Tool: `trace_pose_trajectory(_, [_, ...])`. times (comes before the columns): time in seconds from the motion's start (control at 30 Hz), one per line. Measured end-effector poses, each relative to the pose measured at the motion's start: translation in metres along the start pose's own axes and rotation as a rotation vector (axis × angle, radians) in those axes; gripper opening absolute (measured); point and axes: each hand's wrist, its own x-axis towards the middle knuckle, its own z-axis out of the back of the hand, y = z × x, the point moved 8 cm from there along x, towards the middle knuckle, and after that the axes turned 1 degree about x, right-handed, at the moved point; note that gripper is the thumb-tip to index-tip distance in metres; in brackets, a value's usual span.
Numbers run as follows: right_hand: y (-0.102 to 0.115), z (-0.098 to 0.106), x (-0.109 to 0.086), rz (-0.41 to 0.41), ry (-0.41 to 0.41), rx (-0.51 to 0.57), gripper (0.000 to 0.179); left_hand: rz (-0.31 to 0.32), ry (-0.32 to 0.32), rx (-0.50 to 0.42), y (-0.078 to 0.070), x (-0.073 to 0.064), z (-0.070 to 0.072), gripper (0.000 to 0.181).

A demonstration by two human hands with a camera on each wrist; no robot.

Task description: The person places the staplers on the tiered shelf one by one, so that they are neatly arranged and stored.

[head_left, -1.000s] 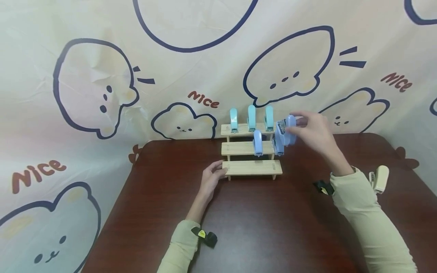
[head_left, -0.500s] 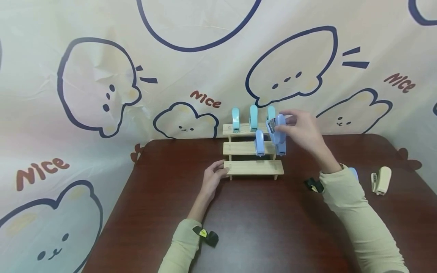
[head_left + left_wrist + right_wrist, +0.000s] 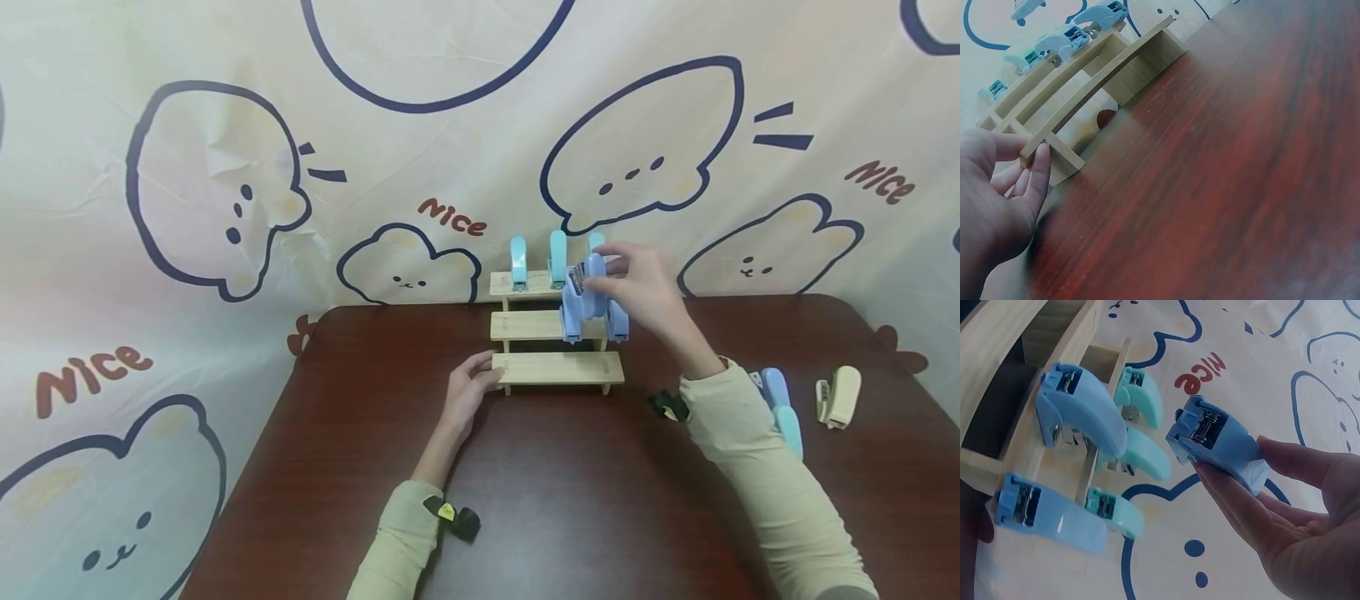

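My left hand (image 3: 465, 398) pinches the left end of the lowest step of a three-step wooden rack (image 3: 555, 367); the left wrist view has thumb and fingers at that board's corner (image 3: 1029, 153). In my right hand (image 3: 647, 287) is a blue stapler (image 3: 1225, 444), pinched between thumb and fingers and held in the air above the middle step. Two more blue staplers (image 3: 1082, 409) stand on that step, one partly covered by the held stapler in the head view. Along the top step are three teal staplers (image 3: 557, 260), the right one mostly behind my right hand.
On the table's right side lie a blue stapler (image 3: 776, 387) and a light-blue one (image 3: 788, 429), partly behind the right sleeve. A cream stapler (image 3: 842, 397) lies farther right. A patterned cloth (image 3: 420, 150) hangs behind the brown table (image 3: 570, 492).
My right hand has carried the blue stapler leftward over the middle step. Its sleeve has moved off the staplers on the right. The left hand stays at the rack's lowest step.
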Motion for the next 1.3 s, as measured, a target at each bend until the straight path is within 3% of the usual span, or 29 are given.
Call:
trace_pose_trajectory(0.7, [0.007, -0.039, 0.006, 0.06, 0.026, 0.039, 0.044, 0.005, 0.005, 0.01, -0.001, -0.001, -0.001, 0.048])
trace_pose_trajectory(1.3, [0.013, -0.076, 0.016, 0.037, 0.057, -0.013, 0.048, -0.006, 0.002, 0.007, -0.002, 0.0, 0.001, 0.046])
